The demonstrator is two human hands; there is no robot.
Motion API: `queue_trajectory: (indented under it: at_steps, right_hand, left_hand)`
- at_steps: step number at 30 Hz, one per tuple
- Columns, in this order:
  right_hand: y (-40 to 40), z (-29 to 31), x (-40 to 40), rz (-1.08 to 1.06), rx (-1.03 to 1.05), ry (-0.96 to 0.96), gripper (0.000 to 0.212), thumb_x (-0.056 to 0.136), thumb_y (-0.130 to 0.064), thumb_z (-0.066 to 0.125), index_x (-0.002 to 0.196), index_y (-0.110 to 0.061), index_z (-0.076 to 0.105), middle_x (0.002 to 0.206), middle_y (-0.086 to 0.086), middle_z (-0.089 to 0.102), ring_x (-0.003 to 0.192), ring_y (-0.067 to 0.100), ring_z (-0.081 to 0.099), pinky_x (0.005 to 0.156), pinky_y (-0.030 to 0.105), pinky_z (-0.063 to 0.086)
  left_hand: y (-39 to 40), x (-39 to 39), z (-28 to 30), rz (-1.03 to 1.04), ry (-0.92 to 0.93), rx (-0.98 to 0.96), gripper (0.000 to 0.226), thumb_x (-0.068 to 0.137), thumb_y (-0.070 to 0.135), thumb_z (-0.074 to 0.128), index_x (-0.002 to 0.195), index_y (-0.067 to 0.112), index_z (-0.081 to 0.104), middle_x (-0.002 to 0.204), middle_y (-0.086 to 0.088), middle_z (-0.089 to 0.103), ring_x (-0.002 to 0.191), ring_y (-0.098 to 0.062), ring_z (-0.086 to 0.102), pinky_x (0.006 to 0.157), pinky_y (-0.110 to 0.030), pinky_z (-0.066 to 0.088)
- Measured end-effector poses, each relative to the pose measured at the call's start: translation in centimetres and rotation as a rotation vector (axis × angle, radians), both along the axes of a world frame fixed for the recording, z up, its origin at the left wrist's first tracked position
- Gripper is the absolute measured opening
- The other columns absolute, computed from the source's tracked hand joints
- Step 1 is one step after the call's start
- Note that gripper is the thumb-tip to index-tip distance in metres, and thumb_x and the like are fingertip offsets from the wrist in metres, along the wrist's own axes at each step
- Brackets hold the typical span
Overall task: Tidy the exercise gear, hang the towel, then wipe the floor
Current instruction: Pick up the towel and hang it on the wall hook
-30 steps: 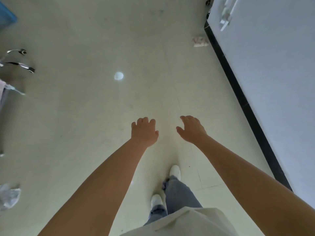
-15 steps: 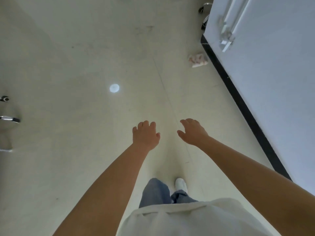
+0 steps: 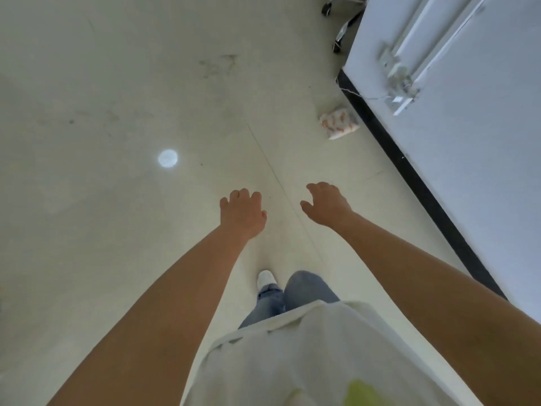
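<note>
Both my arms reach forward over the pale floor. My left hand hangs with its fingers loosely curled and holds nothing. My right hand is beside it, fingers relaxed and thumb out, also holding nothing. A small crumpled white cloth with orange print lies on the floor ahead to the right, close to the black skirting of the wall. It is well beyond both hands. No exercise gear is in view.
A white wall with a black skirting strip runs along the right side and carries a metal bracket. A chair's wheeled base stands at the top. A round light reflection shows on the floor. My legs and one white shoe are below.
I have walked forward: the cloth and the wall bracket have come nearer and lower in view, and the metal legs at the left have left the frame. Both hands stay the same.
</note>
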State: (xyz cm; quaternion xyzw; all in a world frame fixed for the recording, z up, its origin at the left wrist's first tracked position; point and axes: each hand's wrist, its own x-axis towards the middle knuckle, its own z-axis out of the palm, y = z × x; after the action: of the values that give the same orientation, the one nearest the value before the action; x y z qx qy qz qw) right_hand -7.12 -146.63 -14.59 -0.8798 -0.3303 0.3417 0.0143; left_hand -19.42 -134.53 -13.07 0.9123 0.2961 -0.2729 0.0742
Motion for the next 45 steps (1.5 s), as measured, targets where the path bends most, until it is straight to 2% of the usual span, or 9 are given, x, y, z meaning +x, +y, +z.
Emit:
queue_trajectory:
  at_steps: [3,7,12,19,22,27,32,37,45]
  right_hand:
    - [4.1,-0.7,4.2,-0.024,-0.030,0.014,0.053,0.097,-0.036,0.040,0.143,-0.012,0.031,0.148,0.011,0.033,0.136,0.028,0.030,0.110,0.041,0.031]
    - [8.8,-2.3,10.7,-0.167,-0.058,0.034,0.052,0.097,-0.036,0.039,0.143,-0.011,0.031,0.148,0.010,0.033,0.137,0.028,0.030,0.111,0.041,0.029]
    - [13.8,-3.7,19.2,-0.318,-0.082,0.080,0.053,0.097,-0.036,0.040,0.143,-0.011,0.032,0.148,0.011,0.034,0.138,0.028,0.030,0.112,0.040,0.030]
    - [20.4,-2.8,29.0,-0.465,-0.146,0.063,0.047,0.097,-0.032,0.040,0.138,-0.010,0.039,0.142,0.011,0.042,0.132,0.029,0.037,0.109,0.041,0.035]
    - [22.8,-3.9,32.7,-0.530,-0.178,0.076,0.046,0.097,-0.032,0.039,0.139,-0.011,0.039,0.142,0.010,0.041,0.133,0.029,0.036,0.108,0.040,0.035]
    - [26.7,-7.5,38.4,-0.754,-0.180,0.064,0.043,0.097,-0.028,0.040,0.136,-0.011,0.043,0.141,0.009,0.044,0.132,0.026,0.037,0.106,0.038,0.036]
    - [29.4,-13.5,42.2,-0.900,-0.176,0.140,0.040,0.097,-0.027,0.040,0.133,-0.011,0.047,0.137,0.009,0.049,0.130,0.026,0.039,0.104,0.037,0.037]
    - [30.5,-22.6,46.0,-0.978,-0.185,0.205,0.038,0.096,-0.025,0.041,0.131,-0.012,0.050,0.132,0.007,0.051,0.127,0.025,0.041,0.100,0.035,0.038]
    - [29.0,-45.1,50.3,-0.961,-0.322,0.196,0.032,0.096,-0.022,0.040,0.124,-0.010,0.051,0.125,0.008,0.053,0.122,0.026,0.044,0.097,0.036,0.038]
  left_hand:
    - [5.3,5.2,-0.5,-0.081,0.019,-0.006,0.042,0.097,0.033,0.038,0.132,0.010,0.042,0.136,-0.012,0.045,0.127,-0.029,0.041,0.104,-0.041,0.034]
    - [11.8,12.8,-1.5,-0.183,0.033,-0.019,0.040,0.098,0.031,0.037,0.131,0.010,0.042,0.136,-0.012,0.044,0.127,-0.028,0.040,0.104,-0.041,0.033]
    - [19.1,23.7,-2.3,-0.318,0.082,-0.008,0.041,0.098,0.031,0.037,0.133,0.010,0.042,0.137,-0.012,0.044,0.129,-0.029,0.039,0.105,-0.042,0.032]
    - [26.8,36.8,-2.2,-0.538,0.085,-0.033,0.040,0.097,0.030,0.037,0.131,0.009,0.043,0.135,-0.013,0.045,0.126,-0.029,0.041,0.103,-0.042,0.034]
    - [29.9,42.0,-3.7,-0.630,0.116,-0.042,0.040,0.097,0.029,0.037,0.131,0.010,0.042,0.135,-0.012,0.045,0.126,-0.028,0.041,0.103,-0.041,0.034]
    - [34.0,51.8,-7.7,-0.800,0.136,-0.049,0.038,0.097,0.027,0.037,0.132,0.011,0.043,0.135,-0.010,0.045,0.127,-0.027,0.040,0.103,-0.040,0.033]
    - [35.5,59.1,-13.4,-0.896,0.155,-0.071,0.039,0.098,0.027,0.035,0.132,0.010,0.042,0.133,-0.011,0.047,0.124,-0.027,0.043,0.100,-0.038,0.036]
    - [34.5,64.7,-23.0,-0.967,0.201,-0.068,0.037,0.097,0.027,0.037,0.129,0.010,0.045,0.131,-0.011,0.048,0.123,-0.028,0.044,0.099,-0.039,0.037]
    - [32.6,67.3,-44.7,-1.041,0.266,-0.115,0.039,0.098,0.030,0.037,0.130,0.010,0.043,0.133,-0.011,0.046,0.125,-0.029,0.042,0.099,-0.039,0.037]
